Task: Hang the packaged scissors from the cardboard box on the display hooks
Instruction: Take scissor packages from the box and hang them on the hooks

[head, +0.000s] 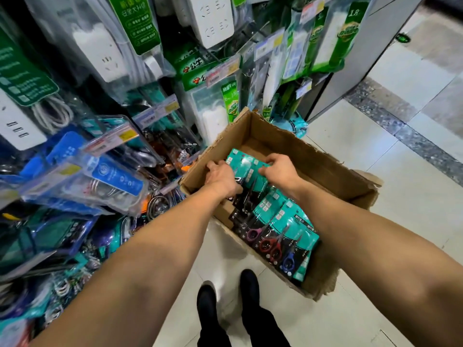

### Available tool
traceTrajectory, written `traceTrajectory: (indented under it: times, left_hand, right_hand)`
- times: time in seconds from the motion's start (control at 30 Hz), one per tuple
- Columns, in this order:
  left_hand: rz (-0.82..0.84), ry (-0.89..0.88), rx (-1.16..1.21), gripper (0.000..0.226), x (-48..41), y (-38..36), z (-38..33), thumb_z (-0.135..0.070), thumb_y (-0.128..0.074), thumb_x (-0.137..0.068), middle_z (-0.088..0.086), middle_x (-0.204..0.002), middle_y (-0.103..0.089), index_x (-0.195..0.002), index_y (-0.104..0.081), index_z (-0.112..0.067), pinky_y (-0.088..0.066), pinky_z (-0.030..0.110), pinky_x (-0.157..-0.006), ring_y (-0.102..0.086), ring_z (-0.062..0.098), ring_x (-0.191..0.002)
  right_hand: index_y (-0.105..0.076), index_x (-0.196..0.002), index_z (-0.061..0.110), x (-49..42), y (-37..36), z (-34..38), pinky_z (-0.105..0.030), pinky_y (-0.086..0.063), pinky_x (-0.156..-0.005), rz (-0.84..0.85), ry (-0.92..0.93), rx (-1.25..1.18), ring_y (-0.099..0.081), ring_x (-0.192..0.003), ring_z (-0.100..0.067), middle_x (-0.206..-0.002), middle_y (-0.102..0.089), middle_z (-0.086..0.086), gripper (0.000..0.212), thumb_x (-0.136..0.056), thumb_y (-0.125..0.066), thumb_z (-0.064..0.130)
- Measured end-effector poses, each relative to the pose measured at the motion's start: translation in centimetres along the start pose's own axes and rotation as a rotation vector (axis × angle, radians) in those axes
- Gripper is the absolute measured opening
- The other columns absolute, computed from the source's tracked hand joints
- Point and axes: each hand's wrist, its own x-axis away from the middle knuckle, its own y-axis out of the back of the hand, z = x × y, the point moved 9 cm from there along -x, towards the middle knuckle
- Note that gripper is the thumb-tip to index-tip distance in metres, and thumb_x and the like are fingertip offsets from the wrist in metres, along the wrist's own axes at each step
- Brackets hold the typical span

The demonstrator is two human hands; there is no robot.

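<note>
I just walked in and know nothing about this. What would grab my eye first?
Two bare arms reach into an open cardboard box on the floor, where the left hand and right hand grip a teal pack. Nearer the camera, more scissors packs with purple, red and blue handles lie overlapping in the box. Up and to the left, packaged power strips hang crowded together.

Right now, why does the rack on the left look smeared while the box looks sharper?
Head view: the hanging packages at left are motion-blurred, the packaged scissors in the cardboard box crisper; the wide lens bows the edges and swells the forearms; even light, no hard shadows, a faint sheen on the floor tiles.
</note>
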Motion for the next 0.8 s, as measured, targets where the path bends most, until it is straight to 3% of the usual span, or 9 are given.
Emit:
traceTrajectory:
  times: [0.13,0.23,0.3,0.43,0.57,0.7,0.8]
  left_hand:
    - [-0.034,-0.051,0.102,0.07,1.5,2.6,-0.6,-0.017,-0.076,-0.078,0.021,-0.139,-0.048,-0.138,-0.042,-0.003,-0.046,0.04,-0.102,-0.054,0.04,-0.126]
    - [-0.03,-0.09,0.11,0.045,2.2,3.6,-0.2,-0.011,-0.069,-0.083,0.02,-0.128,-0.062,-0.125,-0.057,-0.004,-0.049,0.036,-0.092,-0.061,0.038,-0.118]
    - [-0.034,-0.08,0.079,0.04,2.2,3.4,0.3,-0.01,-0.067,-0.084,0.02,-0.129,-0.062,-0.123,-0.062,-0.002,-0.049,0.037,-0.094,-0.06,0.038,-0.119]
    - [0.027,-0.016,0.04,0.049,1.2,-0.1,1.8,-0.018,-0.066,-0.09,0.021,-0.143,-0.053,-0.134,-0.056,-0.002,-0.042,0.041,-0.11,-0.049,0.036,-0.134]
    - [0.061,0.002,0.001,0.088,-0.1,-2.6,2.5,-0.042,-0.074,-0.086,0.02,-0.157,-0.033,-0.15,-0.032,0.0,-0.029,0.047,-0.118,-0.032,0.039,-0.144]
    - [-0.01,0.02,-0.017,0.076,-1.3,-2.6,2.5,-0.029,-0.075,-0.085,0.015,-0.151,-0.042,-0.147,-0.037,-0.008,-0.04,0.049,-0.108,-0.04,0.037,-0.138]
    - [0.04,0.044,0.01,0.073,-1.8,-3.4,2.6,-0.025,-0.077,-0.082,0.017,-0.147,-0.046,-0.145,-0.043,-0.01,-0.042,0.049,-0.107,-0.043,0.038,-0.136]
  right_hand:
    - [-0.068,-0.104,0.015,1.2,1.3,1.7,-0.048,-0.062,-0.072,-0.015,0.029,-0.202,-0.072,-0.081,-0.027,-0.096,-0.072,-0.014,0.017,-0.091,-0.066,0.005]
    - [-0.065,-0.088,0.024,2.0,2.3,2.9,-0.052,-0.061,-0.073,-0.06,0.056,-0.258,-0.073,-0.08,-0.028,-0.094,-0.074,-0.014,0.019,-0.089,-0.065,0.004]
    - [-0.065,-0.09,0.027,2.3,3.5,3.3,-0.051,-0.06,-0.079,-0.112,0.075,-0.21,-0.072,-0.085,-0.024,-0.097,-0.073,-0.007,0.019,-0.09,-0.067,0.008]
    - [-0.063,-0.087,0.035,3.2,5.6,2.4,-0.046,-0.059,-0.088,-0.208,0.1,-0.234,-0.07,-0.094,-0.018,-0.102,-0.07,0.004,0.022,-0.091,-0.068,0.014]
    - [-0.066,-0.101,0.033,4.3,6.0,1.1,-0.045,-0.06,-0.086,-0.226,0.134,-0.277,-0.069,-0.1,-0.02,-0.114,-0.068,0.0,0.017,-0.094,-0.065,0.017]
    - [-0.067,-0.103,0.029,5.1,5.8,1.2,-0.046,-0.06,-0.086,-0.224,0.167,-0.331,-0.068,-0.103,-0.02,-0.115,-0.067,-0.001,0.017,-0.097,-0.062,0.014]
    - [-0.067,-0.096,0.035,5.5,5.8,1.6,-0.047,-0.059,-0.089,-0.212,0.181,-0.328,-0.066,-0.105,-0.022,-0.114,-0.068,-0.002,0.024,-0.097,-0.061,0.012]
